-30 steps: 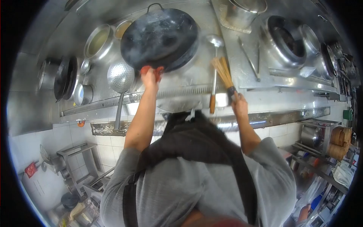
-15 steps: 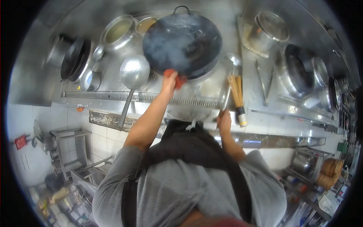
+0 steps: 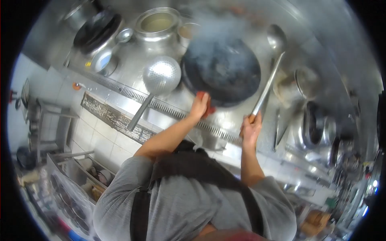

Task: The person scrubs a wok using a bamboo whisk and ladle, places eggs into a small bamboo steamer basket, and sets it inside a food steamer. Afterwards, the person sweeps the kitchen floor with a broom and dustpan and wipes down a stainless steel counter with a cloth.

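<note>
Wok [image 3: 219,78] black on my remote feed, the haze [image 3: 217,32] over it pale blue-grey; cloth [image 3: 209,112] red; ladle [image 3: 265,94] silver, handle end orange-brown. I log the skimmer [image 3: 162,75] as bright silver with fine dots, its handle darker grey; grating [image 3: 165,107] in dark and light stripes; liquid [image 3: 157,24] dull yellow-green; tiles [image 3: 106,138] white, gridded; shirt [image 3: 185,201] soft grey; apron [image 3: 197,170] brownish black, by my reading

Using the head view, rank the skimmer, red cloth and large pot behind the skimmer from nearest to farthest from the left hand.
1. Cloth: gripped in the left hand.
2. Skimmer: left of the hand.
3. Pot: beyond the skimmer.
</note>
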Tool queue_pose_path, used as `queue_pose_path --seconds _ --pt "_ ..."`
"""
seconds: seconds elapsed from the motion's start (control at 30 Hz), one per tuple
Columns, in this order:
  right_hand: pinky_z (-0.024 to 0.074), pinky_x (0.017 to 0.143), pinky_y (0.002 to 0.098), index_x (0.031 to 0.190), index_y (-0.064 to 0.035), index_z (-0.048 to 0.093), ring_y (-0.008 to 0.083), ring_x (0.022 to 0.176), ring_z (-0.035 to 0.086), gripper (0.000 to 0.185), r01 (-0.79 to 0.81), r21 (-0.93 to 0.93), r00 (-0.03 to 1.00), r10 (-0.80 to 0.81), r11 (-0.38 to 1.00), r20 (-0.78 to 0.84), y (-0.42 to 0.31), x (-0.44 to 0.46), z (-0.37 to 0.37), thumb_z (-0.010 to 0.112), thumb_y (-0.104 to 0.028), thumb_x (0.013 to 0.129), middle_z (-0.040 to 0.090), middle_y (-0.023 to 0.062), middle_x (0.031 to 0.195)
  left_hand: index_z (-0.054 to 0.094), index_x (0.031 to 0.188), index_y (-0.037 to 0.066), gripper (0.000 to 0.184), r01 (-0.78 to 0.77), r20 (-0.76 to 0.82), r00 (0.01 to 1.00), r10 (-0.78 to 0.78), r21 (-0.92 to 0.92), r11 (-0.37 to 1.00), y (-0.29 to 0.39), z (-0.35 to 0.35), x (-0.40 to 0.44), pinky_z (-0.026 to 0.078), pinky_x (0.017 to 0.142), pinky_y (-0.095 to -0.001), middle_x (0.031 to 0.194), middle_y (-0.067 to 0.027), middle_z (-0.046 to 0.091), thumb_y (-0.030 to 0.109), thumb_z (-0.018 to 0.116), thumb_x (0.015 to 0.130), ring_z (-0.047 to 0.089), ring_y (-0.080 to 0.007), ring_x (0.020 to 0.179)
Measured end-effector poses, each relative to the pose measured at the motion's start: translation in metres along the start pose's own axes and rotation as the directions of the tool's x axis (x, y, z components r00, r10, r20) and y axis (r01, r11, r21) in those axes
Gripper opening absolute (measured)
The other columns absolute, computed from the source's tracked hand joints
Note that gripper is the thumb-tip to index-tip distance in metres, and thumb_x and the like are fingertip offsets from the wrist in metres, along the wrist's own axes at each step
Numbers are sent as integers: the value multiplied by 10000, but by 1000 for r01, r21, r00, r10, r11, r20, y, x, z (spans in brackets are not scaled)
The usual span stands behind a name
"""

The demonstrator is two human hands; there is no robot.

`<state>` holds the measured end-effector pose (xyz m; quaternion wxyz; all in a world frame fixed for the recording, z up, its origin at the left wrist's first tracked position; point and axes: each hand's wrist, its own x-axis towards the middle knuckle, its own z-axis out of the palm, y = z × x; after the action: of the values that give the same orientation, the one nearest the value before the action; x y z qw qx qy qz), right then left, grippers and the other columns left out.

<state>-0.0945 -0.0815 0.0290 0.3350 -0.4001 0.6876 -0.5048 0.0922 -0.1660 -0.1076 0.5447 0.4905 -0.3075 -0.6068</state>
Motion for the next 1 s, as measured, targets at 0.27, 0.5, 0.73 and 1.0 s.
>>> queue_pose_path --seconds 0.27,0.5,0.73,1.0 --pt "462 466 360 1225 -9 497 231 495 580 425 573 -376 796 -386 728 465 -96 123 178 562 -112 818 595 143 657 404 1260 30 607 71 -160 986 51 671 738 28 -155 -66 455 817 -443 1020 -260 594 378 593 799 572 -417 956" --pt "482 519 416 897 79 571 292 585 632 227 714 -583 687 -228 387 690 -124 195 410 563 -91 747 630 239 761 357 1250 14 629 199 -228 972 -50 695 691 39 -231 -135 468 750 -494 884 -302 601 337 620 779 579 -469 843" --pt "418 393 240 758 18 562 180 479 537 58 -381 101 642 184 919 744 -121 173 443 591 -29 741 593 140 661 401 1140 31 510 223 -319 948 6 674 704 31 -247 -166 469 712 -504 846 -299 605 314 621 778 587 -464 790" --pt "404 394 254 826 19 550 186 498 547 139 -460 327 675 86 825 733 -139 163 315 604 -68 732 596 130 690 477 1118 -4 465 -15 -122 931 345 930 368 1 -232 -94 479 719 -466 904 -215 599 300 612 793 587 -397 795"
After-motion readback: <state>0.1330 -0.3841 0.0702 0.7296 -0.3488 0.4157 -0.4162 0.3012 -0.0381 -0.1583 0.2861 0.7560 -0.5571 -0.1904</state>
